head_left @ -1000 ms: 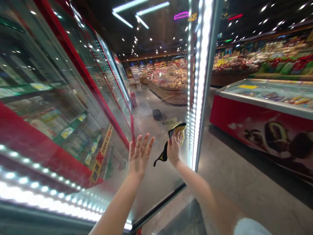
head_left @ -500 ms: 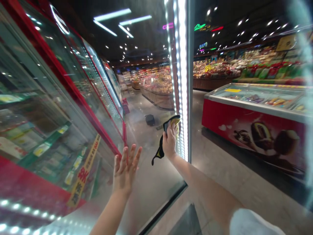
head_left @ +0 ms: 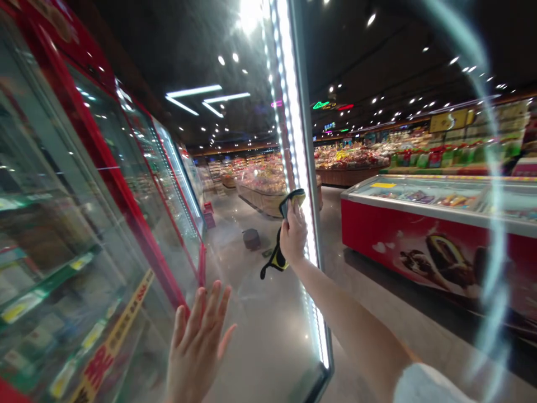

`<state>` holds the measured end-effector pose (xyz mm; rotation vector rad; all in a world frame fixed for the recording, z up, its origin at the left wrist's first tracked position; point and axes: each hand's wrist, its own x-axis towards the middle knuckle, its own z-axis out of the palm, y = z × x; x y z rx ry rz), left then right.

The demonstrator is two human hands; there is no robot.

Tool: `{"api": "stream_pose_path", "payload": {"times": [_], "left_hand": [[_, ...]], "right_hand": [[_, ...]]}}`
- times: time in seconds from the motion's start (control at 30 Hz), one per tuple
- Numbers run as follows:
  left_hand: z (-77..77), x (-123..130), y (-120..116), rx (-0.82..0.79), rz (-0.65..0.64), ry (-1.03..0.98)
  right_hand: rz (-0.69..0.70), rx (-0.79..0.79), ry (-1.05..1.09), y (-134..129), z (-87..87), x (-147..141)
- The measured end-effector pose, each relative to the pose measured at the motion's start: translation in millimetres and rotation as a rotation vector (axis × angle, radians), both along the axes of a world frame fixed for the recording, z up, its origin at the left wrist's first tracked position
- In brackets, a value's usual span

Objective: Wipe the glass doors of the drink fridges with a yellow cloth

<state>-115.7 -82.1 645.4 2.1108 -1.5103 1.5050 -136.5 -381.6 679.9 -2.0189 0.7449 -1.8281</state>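
Note:
My right hand (head_left: pixel 294 238) presses a black, yellow and grey cleaning cloth (head_left: pixel 277 261) to the glass door (head_left: pixel 260 319), beside the bright LED strip (head_left: pixel 298 151) along its edge. The cloth's upper part sticks out past my fingertips, and a loose dark tail hangs down to the left. Lower and to the left, my left hand (head_left: pixel 199 338) is open, palm turned to the glass and fingers stretched upward. Whether that palm touches the pane I cannot tell.
Red-framed glass display fridges (head_left: pixel 126 212) line the left, one bearing a yellow label strip (head_left: pixel 119 324). A red chest freezer (head_left: pixel 373 224) stands to the right. Beyond the pane are a dark round object (head_left: pixel 251 239) on the floor and a produce stand (head_left: pixel 260 196).
The view has tilted upward, so more ceiling shows. My left hand appears lower and further left. My right hand keeps the cloth on the glass near the lit edge.

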Motion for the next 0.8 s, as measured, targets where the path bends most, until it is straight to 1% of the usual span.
{"api": "stream_pose_path", "payload": {"times": [0.03,0.07,0.1,0.13,0.23,0.27,0.3,0.33,0.37,0.43,0.47,0.5,0.53,0.57,0.6,0.7,0.73,0.77,0.8], "left_hand": [[-2.2,2.4,-1.3,-0.019,-0.005,-0.026],[-4.6,4.9,-2.5,-0.035,-0.008,-0.052],[-7.2,7.2,-3.7,-0.058,-0.016,-0.082],[-9.5,8.9,-4.7,-0.078,-0.019,-0.105],[-14.5,8.6,-7.3,-0.121,-0.016,-0.118],[-15.4,6.8,-8.1,-0.125,-0.016,-0.113],[-16.1,4.6,-8.9,-0.124,-0.017,-0.113],[-16.6,2.4,-9.8,-0.126,-0.025,-0.123],[-17.3,0.7,-10.7,-0.135,-0.043,-0.144],[-19.2,-0.5,-12.5,-0.147,-0.077,-0.187],[-20.7,0.2,-13.4,-0.153,-0.091,-0.211],[-22.5,1.5,-14.4,-0.156,-0.101,-0.238],[-24.7,3.3,-15.4,-0.157,-0.106,-0.265],[-27.2,5.1,-16.5,-0.156,-0.106,-0.296],[-29.9,6.6,-17.7,-0.158,-0.100,-0.320],[-36.8,8.2,-21.8,-0.180,-0.068,-0.344],[-38.1,7.6,-23.1,-0.187,-0.061,-0.347],[-38.8,6.5,-24.0,-0.189,-0.055,-0.350],[-39.0,5.1,-24.6,-0.189,-0.048,-0.353]], "right_hand": [[-0.010,-0.020,-0.005,-4.2,6.5,-0.7],[-0.020,-0.032,-0.021,-6.2,5.2,-2.3],[-0.029,-0.036,-0.045,-6.0,-4.1,-4.3],[-0.034,-0.037,-0.070,-4.0,-20.3,-6.3],[-0.050,-0.039,-0.136,4.9,-80.7,-8.6],[-0.053,-0.048,-0.143,6.3,-93.8,-8.1],[-0.051,-0.064,-0.144,6.1,-99.5,-7.4],[-0.050,-0.080,-0.147,4.1,-97.9,-7.0],[-0.042,-0.106,-0.149,0.8,-90.3,-7.2],[-0.033,-0.141,-0.164,-7.2,-68.5,-10.1],[-0.044,-0.143,-0.171,-10.3,-60.8,-12.8],[-0.053,-0.156,-0.167,-11.9,-59.1,-16.0],[-0.066,-0.173,-0.158,-12.2,-65.0,-19.4],[-0.081,-0.196,-0.144,-11.2,-78.7,-23.0],[-0.099,-0.221,-0.129,-9.5,-99.1,-26.7],[-0.165,-0.275,-0.087,-5.1,-176.2,-39.9],[-0.176,-0.296,-0.062,-5.2,-196.9,-45.9],[-0.177,-0.321,-0.031,-6.6,-210.7,-52.9],[-0.169,-0.350,0.000,-9.3,-216.3,-60.8]]}}
